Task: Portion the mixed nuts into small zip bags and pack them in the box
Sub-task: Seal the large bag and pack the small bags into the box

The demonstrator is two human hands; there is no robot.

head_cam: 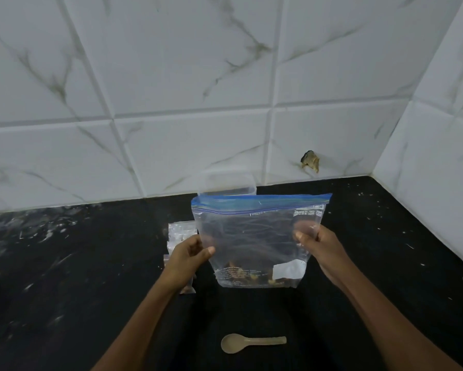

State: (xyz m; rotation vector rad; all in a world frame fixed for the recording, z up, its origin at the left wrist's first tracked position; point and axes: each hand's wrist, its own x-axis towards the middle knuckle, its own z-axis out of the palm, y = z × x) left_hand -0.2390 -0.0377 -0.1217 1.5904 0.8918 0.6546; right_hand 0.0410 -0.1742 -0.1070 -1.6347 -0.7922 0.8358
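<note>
A large clear zip bag (254, 236) with a blue seal strip hangs upright above the black counter (78, 277). A few mixed nuts (251, 277) lie at its bottom. My left hand (190, 253) pinches the bag's left edge and my right hand (316, 245) grips its right edge. Small clear zip bags (180, 231) lie on the counter behind my left hand, partly hidden by it. A clear plastic box (226, 184) stands against the wall behind the big bag. A pale spoon (251, 342) lies on the counter near me.
White marble-look tiled walls (198, 89) enclose the counter at the back and on the right. One tile (310, 161) near the counter is chipped. The counter surface shows pale scuffs and specks.
</note>
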